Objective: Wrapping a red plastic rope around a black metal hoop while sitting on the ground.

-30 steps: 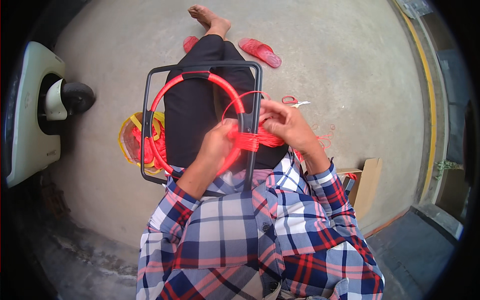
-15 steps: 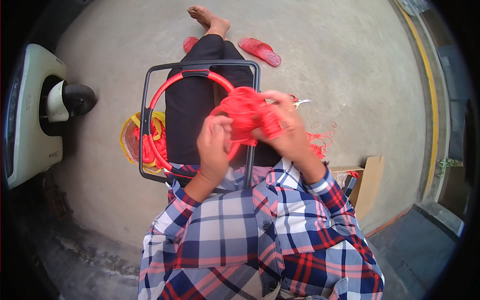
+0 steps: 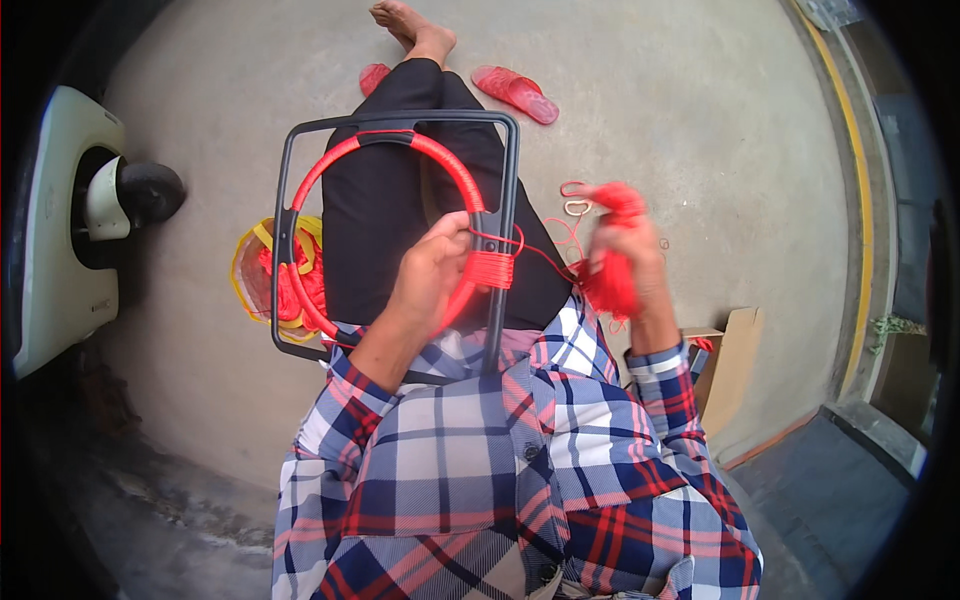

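Lying across lap: dark metal frame (image 3: 505, 200), carrying red-wrapped ring (image 3: 440, 160). Pinching ring beside red cord binding (image 3: 490, 268): left hand (image 3: 432, 270), grip closed on ring. Clutching bundle of red cord (image 3: 610, 270), taut strand running to binding: right hand (image 3: 630, 240), grip closed.

Bare grey concrete floor (image 3: 680, 110) in even daylight. A yellow painted line (image 3: 858, 215) curves along the right edge beside a raised kerb. A white appliance (image 3: 55, 250) stands at left; red sandals (image 3: 515, 93) and flat cardboard (image 3: 735, 365) lie on the floor.
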Demonstrator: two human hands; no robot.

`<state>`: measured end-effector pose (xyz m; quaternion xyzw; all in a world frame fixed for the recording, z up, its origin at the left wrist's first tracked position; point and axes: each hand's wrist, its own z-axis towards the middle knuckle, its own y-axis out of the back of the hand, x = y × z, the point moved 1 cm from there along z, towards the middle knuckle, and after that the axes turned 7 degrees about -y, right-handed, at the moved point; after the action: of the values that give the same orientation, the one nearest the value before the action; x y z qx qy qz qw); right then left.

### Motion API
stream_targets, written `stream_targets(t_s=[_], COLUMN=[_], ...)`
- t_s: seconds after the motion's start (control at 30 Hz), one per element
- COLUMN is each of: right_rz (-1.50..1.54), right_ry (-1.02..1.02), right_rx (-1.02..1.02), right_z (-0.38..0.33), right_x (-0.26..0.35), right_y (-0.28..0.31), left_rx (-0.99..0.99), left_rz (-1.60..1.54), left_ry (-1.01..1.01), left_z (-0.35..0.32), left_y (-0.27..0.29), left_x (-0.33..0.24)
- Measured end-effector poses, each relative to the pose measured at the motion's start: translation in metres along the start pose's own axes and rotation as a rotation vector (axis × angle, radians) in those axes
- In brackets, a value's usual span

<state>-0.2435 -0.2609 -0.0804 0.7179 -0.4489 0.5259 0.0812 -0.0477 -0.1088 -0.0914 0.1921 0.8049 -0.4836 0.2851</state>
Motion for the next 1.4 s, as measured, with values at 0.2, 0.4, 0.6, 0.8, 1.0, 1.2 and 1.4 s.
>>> stream_targets(t_s=[0.2, 0.4, 0.6, 0.8, 1.0, 1.2, 1.4], right_rz=[-0.173, -0.341, -0.355, 0.087, 0.48, 0.079, -1.266], right_ry=[-0.247, -0.155, -0.059, -0.234, -0.055, 0.178, 0.595], right_rx=[0.175, 0.067, -0.028, -0.191, -0.55, -0.469, 0.097], right_z=[0.007, -0.018, -0.025, -0.008, -0.021, 0.021, 0.042], right_x=[-0.021, -0.032, -0.039, -0.057, -0.118, -0.062, 0.008], right_y=[-0.021, -0.002, -0.003, 0.054, 0.246, 0.13, -0.067], left_rx=[-0.016, -0.099, -0.062, -0.039, 0.002, 0.063, -0.213], left_rz=[0.028, -0.053, -0.193, -0.172, -0.197, -0.024, 0.299], left_ry=[0.05, 0.129, 0.144, 0.141, 0.186, 0.134, -0.386], left_z=[0.002, 0.006, 0.001, 0.0, -0.003, 0.003, -0.011], left_y=[0.015, 0.013, 0.013, 0.021, 0.028, 0.032, -0.004], left_x=[0.007, 0.001, 0.003, -0.001, 0.006, 0.012, -0.001])
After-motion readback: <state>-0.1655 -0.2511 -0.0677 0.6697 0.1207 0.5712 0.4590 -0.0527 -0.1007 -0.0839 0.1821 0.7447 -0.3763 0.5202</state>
